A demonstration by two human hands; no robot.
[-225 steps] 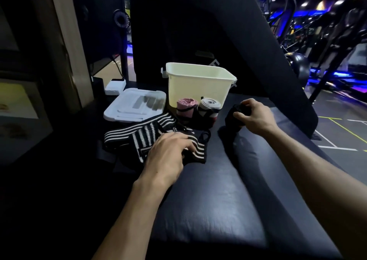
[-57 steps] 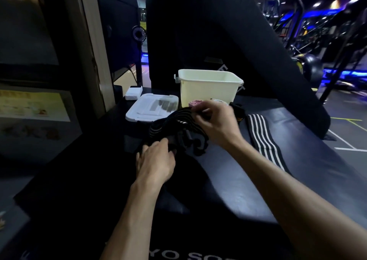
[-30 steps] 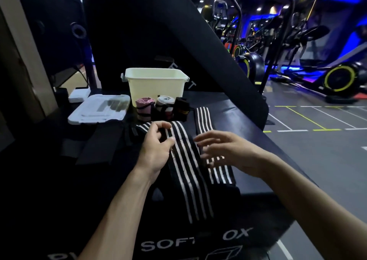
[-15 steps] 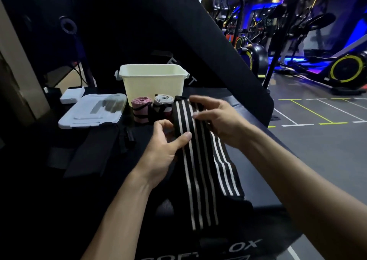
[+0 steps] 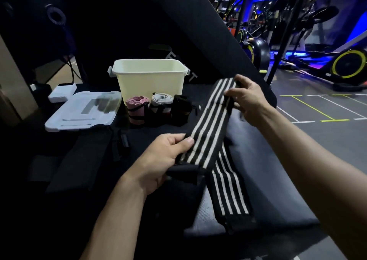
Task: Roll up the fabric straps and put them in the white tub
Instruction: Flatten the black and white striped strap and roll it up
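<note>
Black fabric strap [image 5: 210, 121] w/ four cream-white lengthwise stripes; a second striped strap [image 5: 230, 188], same black-and-white pattern, lies on the dark grey-blue padded bench [image 5: 264, 180]. Tub [image 5: 149, 79] reads pale cream-white (lid [image 5: 83, 111] cooler white, translucent). Rolled straps in front of tub: one pink w/ black bands [image 5: 137, 109], one grey-white [image 5: 161, 105], one black [image 5: 180, 109]. Plain black strap [image 5: 83, 156] at left. Bkgd: blue lighting, yellow-rimmed black wheel [image 5: 349, 65], yellow and white floor lines [image 5: 317, 109].

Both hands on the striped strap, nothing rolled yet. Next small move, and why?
Probably start the roll at the far end: the right hand curls its end of the striped strap toward the left hand, which grips the near part. The strap is held stretched flat, unrolled; three finished rolls stand before the white tub.
</note>
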